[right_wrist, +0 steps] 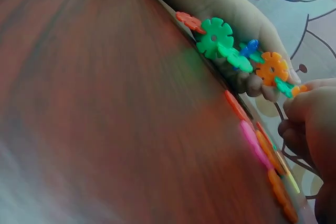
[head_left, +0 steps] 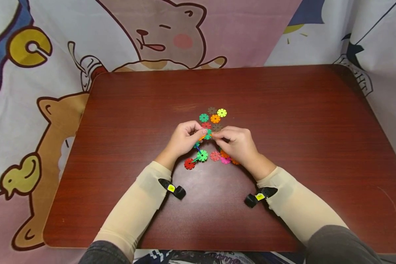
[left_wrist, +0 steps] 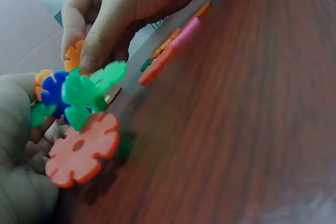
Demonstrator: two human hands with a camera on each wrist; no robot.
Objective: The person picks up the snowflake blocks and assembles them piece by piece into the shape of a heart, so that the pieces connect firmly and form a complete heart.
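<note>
My left hand (head_left: 183, 138) pinches a chain of slotted plastic snowflake discs between thumb and fingers. At the chain's near end hang a red disc (left_wrist: 84, 150) and a green disc (head_left: 202, 155). A blue disc (left_wrist: 52, 95) and an orange disc (right_wrist: 272, 68) sit further along, by the left fingers. From the other side my right hand (head_left: 237, 142) pinches a small orange disc (right_wrist: 299, 90), mostly covered by its fingers. That disc meets a green disc (right_wrist: 283, 86) at the chain's far end; how deep their slots join cannot be seen.
Loose discs lie flat beyond the hands, among them a yellow one (head_left: 222, 112), an orange one (head_left: 215, 118) and a brown one (head_left: 212, 110). Near the right wrist lie a pink-red disc (head_left: 215, 156) and a magenta disc (head_left: 225, 160). All are on a brown wooden table (head_left: 135, 106).
</note>
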